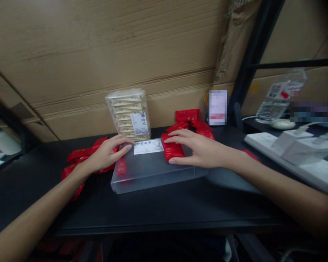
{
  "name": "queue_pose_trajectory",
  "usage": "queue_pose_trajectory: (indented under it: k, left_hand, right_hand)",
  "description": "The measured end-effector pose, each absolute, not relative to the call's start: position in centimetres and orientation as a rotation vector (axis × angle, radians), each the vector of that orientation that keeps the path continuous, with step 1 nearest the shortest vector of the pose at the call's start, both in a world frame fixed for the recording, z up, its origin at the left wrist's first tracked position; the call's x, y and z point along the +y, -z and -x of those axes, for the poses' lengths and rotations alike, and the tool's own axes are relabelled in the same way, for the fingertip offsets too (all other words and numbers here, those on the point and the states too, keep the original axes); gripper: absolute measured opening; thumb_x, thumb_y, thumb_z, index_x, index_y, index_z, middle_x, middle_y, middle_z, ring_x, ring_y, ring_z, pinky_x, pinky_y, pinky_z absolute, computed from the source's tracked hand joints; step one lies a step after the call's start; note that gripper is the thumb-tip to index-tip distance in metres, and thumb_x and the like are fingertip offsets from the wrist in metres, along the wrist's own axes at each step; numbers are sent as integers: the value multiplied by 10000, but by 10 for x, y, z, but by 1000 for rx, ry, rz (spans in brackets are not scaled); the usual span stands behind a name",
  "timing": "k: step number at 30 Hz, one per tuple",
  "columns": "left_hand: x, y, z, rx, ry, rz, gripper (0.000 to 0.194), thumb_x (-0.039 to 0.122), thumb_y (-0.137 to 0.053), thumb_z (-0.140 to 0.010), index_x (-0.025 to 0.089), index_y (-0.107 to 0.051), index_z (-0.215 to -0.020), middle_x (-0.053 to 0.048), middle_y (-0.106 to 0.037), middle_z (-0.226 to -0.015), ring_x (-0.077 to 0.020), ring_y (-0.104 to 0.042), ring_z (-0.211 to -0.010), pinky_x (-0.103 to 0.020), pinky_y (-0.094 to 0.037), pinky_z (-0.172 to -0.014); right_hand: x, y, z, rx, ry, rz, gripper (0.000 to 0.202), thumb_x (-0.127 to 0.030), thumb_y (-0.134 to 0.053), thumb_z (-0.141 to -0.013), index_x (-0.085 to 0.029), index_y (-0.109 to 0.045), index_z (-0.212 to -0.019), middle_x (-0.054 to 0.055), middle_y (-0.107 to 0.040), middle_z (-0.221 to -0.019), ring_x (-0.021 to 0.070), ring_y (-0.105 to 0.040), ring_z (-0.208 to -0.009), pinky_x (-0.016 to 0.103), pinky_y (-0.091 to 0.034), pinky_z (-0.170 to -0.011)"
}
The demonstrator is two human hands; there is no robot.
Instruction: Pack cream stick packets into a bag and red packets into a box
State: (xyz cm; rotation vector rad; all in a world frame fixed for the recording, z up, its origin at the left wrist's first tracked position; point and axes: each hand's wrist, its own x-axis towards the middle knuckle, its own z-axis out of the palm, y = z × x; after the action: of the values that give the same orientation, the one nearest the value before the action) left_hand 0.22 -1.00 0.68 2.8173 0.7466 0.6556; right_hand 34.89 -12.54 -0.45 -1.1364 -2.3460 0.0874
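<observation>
A clear plastic box with a white printed label lies flat on the black table. One small red packet shows through its left part. My left hand rests at the box's left back corner, fingers stretched toward the label and nothing visibly held. Over the right part of the box, my right hand has its fingers and thumb around a red packet, which covers the label's right end. Behind the box stands another clear box, filled with stacked cream packets.
Loose red packets lie left and back right. A blurred-out phone-like screen leans near a black post. Rightward are a white power strip with plugs and a water bottle. Cardboard walls the back.
</observation>
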Motion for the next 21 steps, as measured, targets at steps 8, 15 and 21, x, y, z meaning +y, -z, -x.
queue_pose_trajectory:
  k: [8,15,21]
  left_hand:
    - [-16,-11,-4,787,-639,-2790,368,464,-495,-1064,245,-761,-1193,-85,-731,-1268,-258,-669,-1184,-431,-519,-1070]
    - [-19,-12,-3,849,-550,-2725,412,475,-467,-1076,240,-715,-1306,-74,-711,-1354,-273,-644,-1261,-451,-479,-1126]
    - [-19,-12,-3,844,-521,-2721,415,467,-446,-1084,254,-688,-1346,-69,-694,-1378,-270,-627,-1282,-461,-468,-1136]
  right_hand:
    - [-130,3,-348,-2370,-148,1133,681,-643,-644,-926,-241,-593,-1474,145,-550,-1541,350,-486,-1447,558,-384,-1204]
    - [-134,1,-347,-2398,-148,1077,848,-685,-743,-823,-214,-557,-1504,175,-521,-1554,371,-477,-1446,569,-377,-1201]
    - [-135,2,-345,-2368,-146,985,795,-622,-839,-745,-230,-646,-1408,153,-596,-1478,352,-558,-1370,545,-428,-1161]
